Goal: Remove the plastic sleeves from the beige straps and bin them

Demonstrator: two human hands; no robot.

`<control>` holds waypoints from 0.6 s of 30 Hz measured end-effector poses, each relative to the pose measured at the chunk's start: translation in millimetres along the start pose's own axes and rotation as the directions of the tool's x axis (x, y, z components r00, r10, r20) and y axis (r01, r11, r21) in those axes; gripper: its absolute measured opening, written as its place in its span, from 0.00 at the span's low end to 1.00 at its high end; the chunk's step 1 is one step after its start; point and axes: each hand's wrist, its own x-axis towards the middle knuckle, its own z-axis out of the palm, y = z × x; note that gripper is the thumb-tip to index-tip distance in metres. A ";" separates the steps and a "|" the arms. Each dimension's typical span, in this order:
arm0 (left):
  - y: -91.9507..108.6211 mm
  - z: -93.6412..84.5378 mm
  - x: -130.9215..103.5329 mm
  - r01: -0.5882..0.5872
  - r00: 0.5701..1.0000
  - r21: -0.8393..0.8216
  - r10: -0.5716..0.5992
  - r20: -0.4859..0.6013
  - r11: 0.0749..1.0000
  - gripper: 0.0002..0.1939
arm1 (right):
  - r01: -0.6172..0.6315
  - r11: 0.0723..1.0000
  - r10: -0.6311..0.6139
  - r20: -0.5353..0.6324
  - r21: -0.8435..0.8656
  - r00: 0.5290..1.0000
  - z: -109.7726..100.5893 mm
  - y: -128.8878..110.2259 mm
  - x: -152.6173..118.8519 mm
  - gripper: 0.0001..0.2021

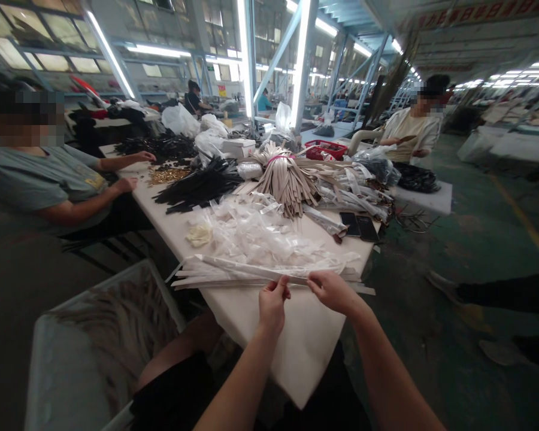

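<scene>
A long pale strip (pixel 247 269) is pinched between the thumb and fingers of my left hand (pixel 273 299). Close beside it, my right hand (pixel 332 290) grips the same strip farther to the right. Several similar flat strips (pixel 206 279) lie across the table just beyond my hands, partly hidden by them. Behind these is a heap of crumpled clear plastic wrappers (pixel 265 230). A bundle of beige strips (pixel 273 176) tied with a pink band stands farther back.
A white bin (pixel 49 353) holding brownish strips is at my lower left. Black strips (pixel 202 182), gold pieces (pixel 168 175), a red basket (pixel 326 148) and dark phone-like objects (pixel 358 226) are on the table (pixel 278 341). One person sits left; another stands at back right.
</scene>
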 end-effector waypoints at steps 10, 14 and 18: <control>-6.6 13.6 7.3 0.039 0.999 -0.009 -0.039 0.036 0.999 0.21 | 0.008 0.999 -0.008 -0.010 -0.035 1.000 -5.6 5.6 2.5 0.12; 4.6 8.2 9.4 0.135 0.987 -0.067 -0.129 0.093 0.989 0.24 | -0.012 1.000 0.012 0.021 0.029 1.000 -17.3 10.3 -7.9 0.13; 0.3 6.0 3.9 0.188 0.980 -0.111 -0.179 0.084 0.976 0.24 | -0.039 0.995 0.034 0.057 0.096 0.998 -16.4 8.0 -17.9 0.14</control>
